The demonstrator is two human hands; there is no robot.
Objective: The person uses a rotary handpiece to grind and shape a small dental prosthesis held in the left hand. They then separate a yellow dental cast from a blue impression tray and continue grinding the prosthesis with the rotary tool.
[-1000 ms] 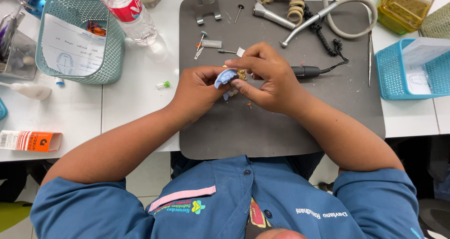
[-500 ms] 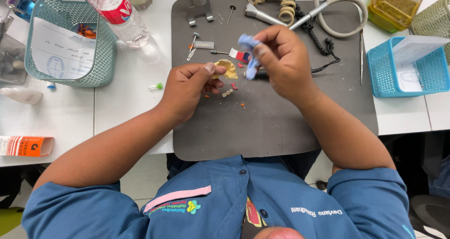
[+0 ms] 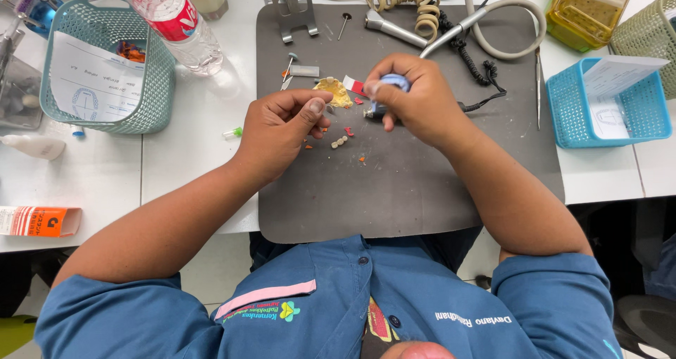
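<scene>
1. The right hand [image 3: 415, 98] is curled over a small pale-blue piece [image 3: 394, 83], its fingers clenched around it — held up over the grey mat [image 3: 394, 190], probably so loose bits fall on the mat and not the desk [image 3: 190, 141].
2. The left hand [image 3: 282, 130] rests on the mat with its fingers loosely curled, thumb pressed to forefinger; whether it pinches anything I cannot tell.
3. Between the hands lie a yellow dental cast [image 3: 332, 91], a short row of pale teeth [image 3: 339, 142] and red-orange crumbs — kept within easy reach.
4. A coiled-cord handpiece [image 3: 394, 27] lies at the mat's far edge.
5. Packages: a clear bottle with a red label [image 3: 172, 21] stands top left beside a teal basket [image 3: 151, 105] holding a white printed sheet; an orange-and-white carton [image 3: 39, 220] lies flat at the left edge; a blue basket [image 3: 563, 112] with paper sits right, with an amber box [image 3: 584, 14] behind it.
</scene>
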